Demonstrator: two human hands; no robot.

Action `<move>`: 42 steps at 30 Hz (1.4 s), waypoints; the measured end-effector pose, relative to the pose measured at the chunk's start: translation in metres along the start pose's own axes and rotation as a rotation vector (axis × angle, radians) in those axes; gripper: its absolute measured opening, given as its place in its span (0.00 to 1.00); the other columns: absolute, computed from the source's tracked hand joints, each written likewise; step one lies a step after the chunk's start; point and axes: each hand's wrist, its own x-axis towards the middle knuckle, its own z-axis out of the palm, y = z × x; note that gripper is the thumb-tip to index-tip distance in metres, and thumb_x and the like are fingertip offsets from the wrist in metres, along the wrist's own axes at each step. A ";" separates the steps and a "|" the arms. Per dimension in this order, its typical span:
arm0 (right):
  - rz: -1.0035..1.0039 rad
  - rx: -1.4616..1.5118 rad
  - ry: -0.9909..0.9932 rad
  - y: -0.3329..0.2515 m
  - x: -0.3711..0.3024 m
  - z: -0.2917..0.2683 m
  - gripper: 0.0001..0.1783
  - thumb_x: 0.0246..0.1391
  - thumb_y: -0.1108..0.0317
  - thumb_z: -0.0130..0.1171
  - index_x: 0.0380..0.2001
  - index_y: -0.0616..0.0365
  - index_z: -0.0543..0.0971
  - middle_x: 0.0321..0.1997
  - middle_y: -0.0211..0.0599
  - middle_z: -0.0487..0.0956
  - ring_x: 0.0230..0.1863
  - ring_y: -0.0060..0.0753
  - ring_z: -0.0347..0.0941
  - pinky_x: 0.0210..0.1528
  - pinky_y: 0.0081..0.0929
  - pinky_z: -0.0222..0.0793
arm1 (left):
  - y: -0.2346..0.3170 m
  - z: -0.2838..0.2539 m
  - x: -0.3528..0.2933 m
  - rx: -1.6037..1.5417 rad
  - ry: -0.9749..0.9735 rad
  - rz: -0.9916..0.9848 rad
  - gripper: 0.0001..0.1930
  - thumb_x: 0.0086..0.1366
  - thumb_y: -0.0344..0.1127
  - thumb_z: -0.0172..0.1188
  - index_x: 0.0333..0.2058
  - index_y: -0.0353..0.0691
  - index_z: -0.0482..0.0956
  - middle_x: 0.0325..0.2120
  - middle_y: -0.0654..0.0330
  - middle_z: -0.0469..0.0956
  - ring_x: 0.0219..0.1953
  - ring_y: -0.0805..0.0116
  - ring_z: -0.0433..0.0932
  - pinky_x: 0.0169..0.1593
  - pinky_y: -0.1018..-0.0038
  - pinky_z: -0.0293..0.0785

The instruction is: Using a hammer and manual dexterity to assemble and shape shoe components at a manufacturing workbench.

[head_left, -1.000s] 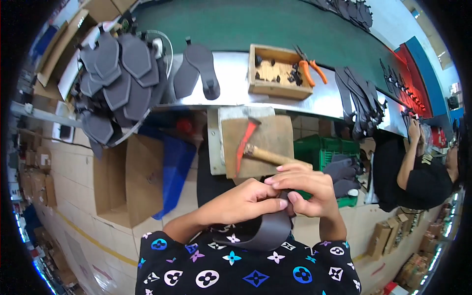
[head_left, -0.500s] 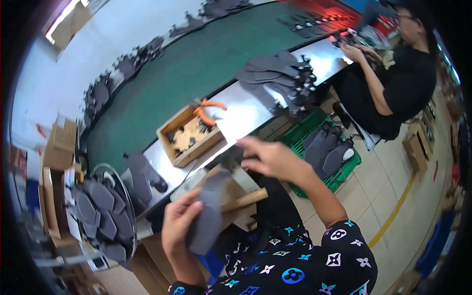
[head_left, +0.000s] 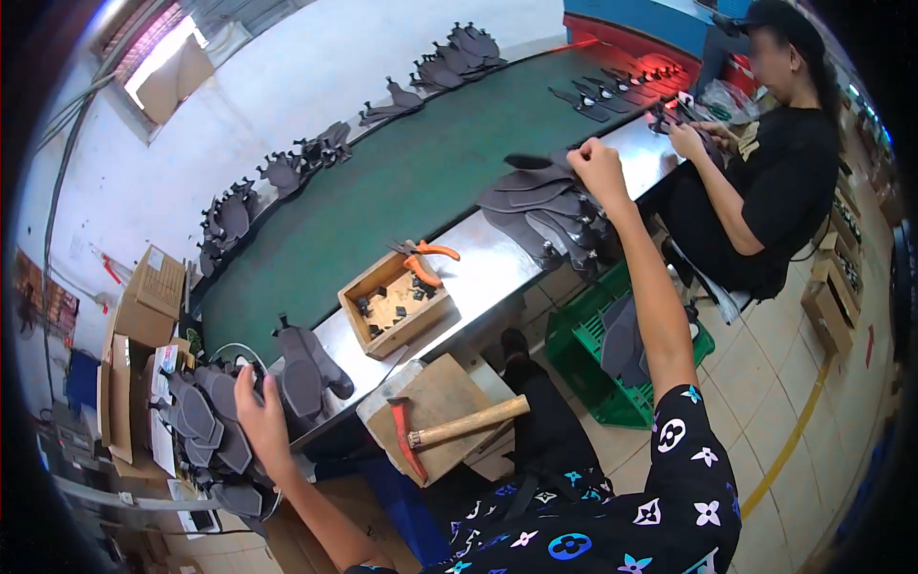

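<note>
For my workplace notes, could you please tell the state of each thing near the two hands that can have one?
Left hand: grip open, by the left soles.
Left soles: heaped.
Right hand: grip curled at the bench soles; holding one or not, unclear.
Bench soles: piled, overlapping.
Hammer: lying on the board.
Pliers: handles apart, resting on the box edge.
Box: open, black bits inside.
Crate: open, soles inside.

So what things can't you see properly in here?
All in the head view:
What the right hand holds, if anything: hidden by its own curl.
The soles in the green crate: partly covered by the right forearm.
Part of the grey sole pile: behind the left hand; touching or not, I can't tell.
The black bits in the wooden box: too small to name.
</note>
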 end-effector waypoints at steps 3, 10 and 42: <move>-0.033 0.231 0.061 -0.064 0.000 -0.023 0.15 0.55 0.62 0.62 0.33 0.65 0.77 0.22 0.47 0.79 0.22 0.39 0.77 0.28 0.35 0.73 | 0.042 0.006 -0.016 0.012 0.014 0.153 0.21 0.68 0.35 0.58 0.56 0.29 0.73 0.59 0.44 0.72 0.62 0.47 0.69 0.66 0.61 0.61; 0.397 1.452 -1.028 -0.278 -0.176 -0.049 0.16 0.64 0.59 0.59 0.41 0.59 0.69 0.23 0.36 0.77 0.23 0.28 0.78 0.23 0.24 0.76 | 0.155 0.032 -0.062 -0.338 -0.056 0.577 0.56 0.53 0.37 0.74 0.71 0.34 0.44 0.72 0.44 0.46 0.74 0.47 0.47 0.73 0.57 0.45; 0.543 0.727 -0.588 -0.087 -0.414 -0.089 0.11 0.63 0.67 0.60 0.43 0.62 0.82 0.15 0.16 0.65 0.10 0.11 0.57 0.13 0.16 0.49 | 0.122 0.236 0.045 -0.105 -0.656 0.381 0.16 0.56 0.29 0.66 0.44 0.31 0.80 0.31 0.40 0.81 0.36 0.43 0.81 0.44 0.57 0.76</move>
